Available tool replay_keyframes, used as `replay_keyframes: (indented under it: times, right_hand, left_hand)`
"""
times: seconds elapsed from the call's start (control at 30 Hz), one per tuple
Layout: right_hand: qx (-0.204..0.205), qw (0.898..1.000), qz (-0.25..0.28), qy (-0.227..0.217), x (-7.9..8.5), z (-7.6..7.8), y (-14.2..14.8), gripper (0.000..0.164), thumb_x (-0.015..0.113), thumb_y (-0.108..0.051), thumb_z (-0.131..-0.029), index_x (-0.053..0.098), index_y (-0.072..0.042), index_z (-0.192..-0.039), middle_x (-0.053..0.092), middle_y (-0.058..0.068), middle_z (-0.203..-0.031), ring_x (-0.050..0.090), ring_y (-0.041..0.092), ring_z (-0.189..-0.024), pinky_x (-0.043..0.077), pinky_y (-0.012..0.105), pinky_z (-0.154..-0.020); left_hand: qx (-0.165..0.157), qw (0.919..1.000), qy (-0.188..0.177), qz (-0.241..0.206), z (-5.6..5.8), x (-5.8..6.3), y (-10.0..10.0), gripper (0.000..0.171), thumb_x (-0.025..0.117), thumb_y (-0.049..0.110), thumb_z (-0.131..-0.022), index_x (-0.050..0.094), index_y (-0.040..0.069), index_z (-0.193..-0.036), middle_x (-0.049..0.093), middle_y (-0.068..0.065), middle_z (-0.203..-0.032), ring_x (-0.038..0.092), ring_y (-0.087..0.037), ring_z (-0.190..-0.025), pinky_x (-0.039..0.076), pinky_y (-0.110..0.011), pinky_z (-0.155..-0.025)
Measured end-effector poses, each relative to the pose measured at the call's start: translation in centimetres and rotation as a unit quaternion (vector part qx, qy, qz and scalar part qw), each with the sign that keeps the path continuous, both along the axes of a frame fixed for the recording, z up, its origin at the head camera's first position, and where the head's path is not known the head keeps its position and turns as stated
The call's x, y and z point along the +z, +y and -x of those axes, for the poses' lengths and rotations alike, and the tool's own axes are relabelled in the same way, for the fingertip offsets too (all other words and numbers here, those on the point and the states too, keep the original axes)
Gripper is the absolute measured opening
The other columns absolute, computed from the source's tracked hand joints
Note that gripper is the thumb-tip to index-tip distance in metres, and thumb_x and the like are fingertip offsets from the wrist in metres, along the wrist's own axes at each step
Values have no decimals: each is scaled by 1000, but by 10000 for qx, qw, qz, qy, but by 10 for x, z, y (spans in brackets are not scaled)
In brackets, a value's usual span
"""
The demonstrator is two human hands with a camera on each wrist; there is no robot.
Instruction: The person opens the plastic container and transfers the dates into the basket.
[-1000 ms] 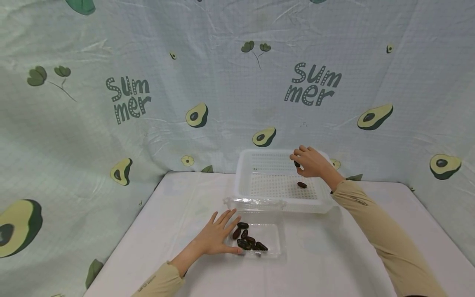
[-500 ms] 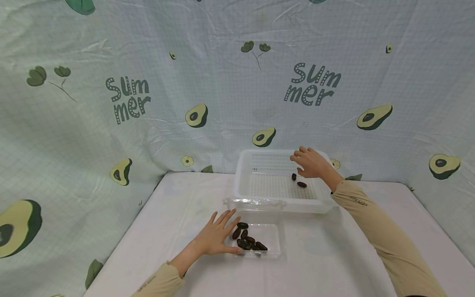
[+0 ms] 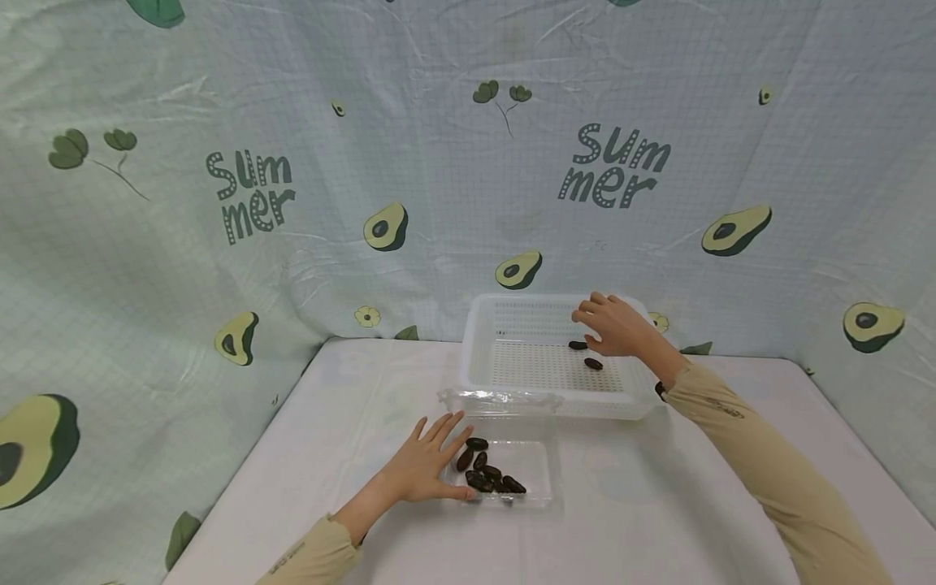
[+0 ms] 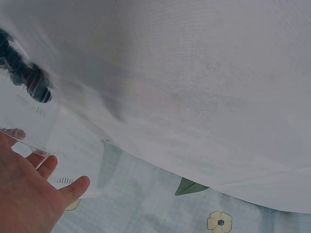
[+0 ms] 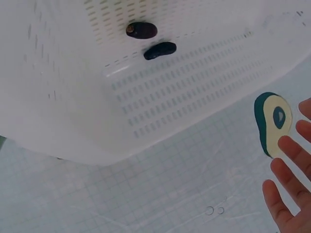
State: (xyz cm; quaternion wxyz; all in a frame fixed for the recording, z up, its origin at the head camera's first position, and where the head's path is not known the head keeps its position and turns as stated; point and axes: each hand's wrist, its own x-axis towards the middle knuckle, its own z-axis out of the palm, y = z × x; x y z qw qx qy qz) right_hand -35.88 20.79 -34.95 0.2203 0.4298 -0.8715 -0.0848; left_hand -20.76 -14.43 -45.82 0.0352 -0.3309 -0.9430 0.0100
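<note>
In the head view my right hand (image 3: 614, 327) hovers over the right part of a white perforated basket (image 3: 522, 366), fingers relaxed and holding nothing. Two dark dates lie in the basket: one date (image 3: 578, 345) beside my fingertips, another date (image 3: 594, 364) nearer the front. The right wrist view shows both, a black date (image 5: 160, 50) and a reddish-brown date (image 5: 142, 30) with a stem cap. My left hand (image 3: 424, 469), fingers spread, rests at the left edge of a clear plastic box (image 3: 534, 467). Several dates (image 3: 478, 479) lie in that box, gathered toward its left and front.
The clear box's raised lid (image 3: 504, 400) stands against the basket's front. Both containers sit on a white-covered table (image 3: 621, 504). A pale curtain (image 3: 439, 162) printed with avocados hangs behind and along the sides.
The right hand has let go of a date, which dropped into the basket and now lies sideways behind the other. That hand has lowered slightly. The left hand stays in place.
</note>
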Motion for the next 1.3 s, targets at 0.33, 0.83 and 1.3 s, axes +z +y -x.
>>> replay_keyframes:
  times: [0.33,0.83,1.3]
  right_hand:
    - [573,9972,377,290,1,-27,6,22,68,-16,-74,58,-11,-94,59,5,-91,51,21,-82,44,33,-63]
    - [1374,9854,806,594,-23,-92,12,36,26,-29,-94,58,-13,-92,57,0,-87,51,15,-80,44,29,-64]
    - [1840,9774,971,369,-56,-137,-4,25,32,-23,-93,56,-15,-93,56,-4,-92,51,12,-82,43,25,-66]
  left_hand:
    - [-26,10000,4,-62,1,-1,0,95,35,78,-73,23,14,-142,18,-11,-149,23,-29,-135,23,-56,-103]
    - [26,9999,-89,-64,1,-1,0,95,33,78,-74,21,15,-143,16,-11,-150,21,-28,-136,22,-56,-103]
    - [50,10000,-68,0,1,-1,1,94,39,75,-73,22,15,-143,16,-10,-150,21,-28,-136,22,-56,-104]
